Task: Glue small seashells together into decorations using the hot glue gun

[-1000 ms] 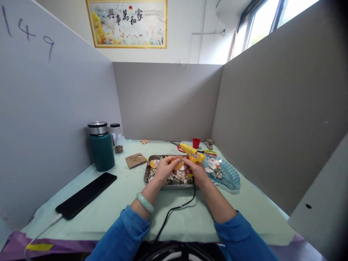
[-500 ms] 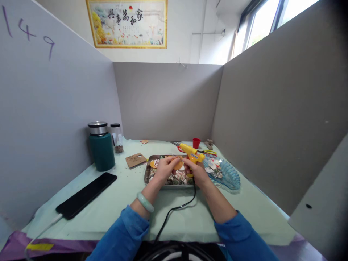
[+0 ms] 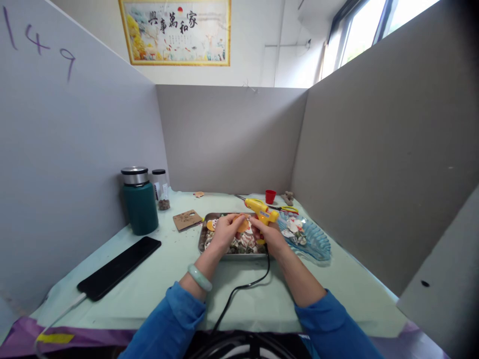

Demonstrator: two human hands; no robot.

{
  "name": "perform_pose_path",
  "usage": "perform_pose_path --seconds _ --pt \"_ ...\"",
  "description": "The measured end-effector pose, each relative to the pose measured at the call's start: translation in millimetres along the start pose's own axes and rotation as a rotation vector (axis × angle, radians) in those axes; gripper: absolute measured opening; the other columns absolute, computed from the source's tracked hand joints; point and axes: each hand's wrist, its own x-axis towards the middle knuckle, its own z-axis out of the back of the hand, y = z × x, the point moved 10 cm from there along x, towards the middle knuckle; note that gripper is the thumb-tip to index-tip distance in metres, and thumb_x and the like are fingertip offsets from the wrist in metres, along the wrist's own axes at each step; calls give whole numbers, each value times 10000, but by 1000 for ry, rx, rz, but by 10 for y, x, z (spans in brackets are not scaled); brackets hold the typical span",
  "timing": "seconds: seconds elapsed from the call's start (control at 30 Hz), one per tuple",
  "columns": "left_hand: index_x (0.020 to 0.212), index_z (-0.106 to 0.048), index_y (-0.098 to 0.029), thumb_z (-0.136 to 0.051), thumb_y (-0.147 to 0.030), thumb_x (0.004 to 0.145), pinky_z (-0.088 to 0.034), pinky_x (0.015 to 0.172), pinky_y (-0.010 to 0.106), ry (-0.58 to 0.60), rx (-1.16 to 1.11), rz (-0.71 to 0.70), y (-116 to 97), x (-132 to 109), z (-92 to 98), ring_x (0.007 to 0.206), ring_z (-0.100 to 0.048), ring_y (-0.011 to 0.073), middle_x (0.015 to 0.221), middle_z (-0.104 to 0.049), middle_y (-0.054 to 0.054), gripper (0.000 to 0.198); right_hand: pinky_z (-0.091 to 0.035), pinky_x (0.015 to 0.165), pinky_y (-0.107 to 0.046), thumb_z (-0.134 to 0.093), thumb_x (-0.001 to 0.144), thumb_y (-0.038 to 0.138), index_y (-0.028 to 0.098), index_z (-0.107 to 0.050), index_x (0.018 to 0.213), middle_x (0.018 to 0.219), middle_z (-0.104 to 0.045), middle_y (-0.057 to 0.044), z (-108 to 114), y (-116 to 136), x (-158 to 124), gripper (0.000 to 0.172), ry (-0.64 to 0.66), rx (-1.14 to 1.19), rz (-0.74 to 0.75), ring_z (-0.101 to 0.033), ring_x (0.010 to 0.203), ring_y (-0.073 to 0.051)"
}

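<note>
Between my fingers is a small flat orange piece (image 3: 243, 227), held over a metal tray (image 3: 239, 257) full of shells and small decorations. My left hand (image 3: 227, 230) is closed in a pinch on this piece. My right hand (image 3: 272, 238) is wrapped round a yellow hot glue gun (image 3: 262, 210), whose nozzle points up and to the left. The thumb and finger of that hand also reach the orange piece's right edge. From the gun's handle a black cord (image 3: 239, 287) runs down toward me. My fingers hide part of the piece.
A blue shell-shaped dish (image 3: 318, 242) with small pieces stands right of the tray. Behind are a red cup (image 3: 270, 196) and scissors (image 3: 290, 210). On the left are a green flask (image 3: 140, 209), a jar (image 3: 160, 192), brown card (image 3: 187, 220) and a phone (image 3: 119, 269). Grey partitions enclose three sides.
The glue gun has tilted and shifted slightly left in my right hand. The orange piece has turned a little between my fingers. Everything else stays in place.
</note>
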Motion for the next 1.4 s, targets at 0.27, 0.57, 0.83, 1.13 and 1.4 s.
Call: perform_pose_path --seconds 0.27,0.57,0.83,1.13,1.4 --pt "851 -667 -80 -644 -471 724 -312 389 181 -223 -186 41 49 40 333 396 -428 53 594 -571 -5 413 -318 365 -215 -695 694 513 172 -569 635 490 -513 21 12 -205 60 368 23 -196 -42 -415 385 -84" --pt "864 -680 -75 -651 -454 722 -312 385 178 -165 -170 51 58 44 246 400 -427 49 621 -573 -1 406 -321 379 -212 -694 693 500 177 -586 678 539 -530 19 90 -100 44 340 -62 -174 4 -409 405 -80" --pt "887 -692 -83 -638 -450 743 -336 393 183 -135 -127 32 37 45 222 414 -430 57 619 -570 4 398 -317 390 -206 -697 700 488 182 -593 730 531 -514 38 57 -89 50 324 -33 -170 34 -407 407 -74" --pt "827 -689 -107 -621 -455 751 -390 410 216 65 -33 30 13 -7 -62 425 -477 91 621 -602 21 362 -296 399 -217 -682 714 489 197 -581 725 519 -477 46 21 7 29 310 3 -157 101 -389 420 -80" --pt "845 -668 -114 -642 -424 731 -397 432 214 100 -49 8 -37 -18 -108 426 -468 81 630 -587 8 332 -266 382 -225 -719 665 497 196 -525 639 474 -442 54 3 54 2 359 -16 -96 59 -356 397 -75"
